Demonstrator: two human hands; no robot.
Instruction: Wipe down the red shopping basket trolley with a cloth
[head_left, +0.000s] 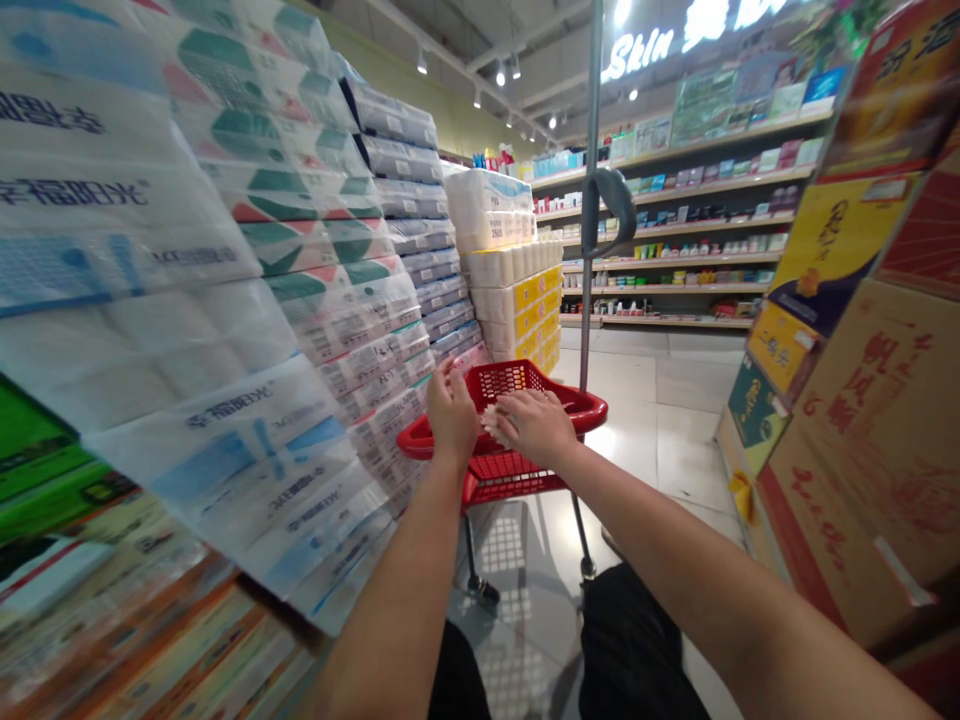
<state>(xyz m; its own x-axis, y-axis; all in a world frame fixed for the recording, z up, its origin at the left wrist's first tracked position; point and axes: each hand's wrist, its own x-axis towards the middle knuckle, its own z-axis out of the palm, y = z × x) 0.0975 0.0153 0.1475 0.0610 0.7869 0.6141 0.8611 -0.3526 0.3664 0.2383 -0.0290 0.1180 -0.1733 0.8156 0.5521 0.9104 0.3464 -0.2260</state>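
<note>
A red shopping cart (506,483) with a perforated plastic basket stands right in front of me. Over the left part of its rim is my left hand (453,418), raised, fingers loosely bent and apart, with nothing visible in it. My right hand (538,425) is over the rim at the right, palm down, its fingers bent round a small pale, ruffled thing (492,422) that I cannot make out. That thing lies between the two hands. A tall grey pole (589,320) with a curved grey handle (613,212) rises from the cart's right side.
Tall stacks of wrapped tissue packs (300,230) line the left, leaning in view. Further on are yellow-and-white paper packs (517,295). Cardboard cartons (885,440) rise at the right. Shelves of small goods (690,222) stand at the back, beyond the tiled floor (622,375).
</note>
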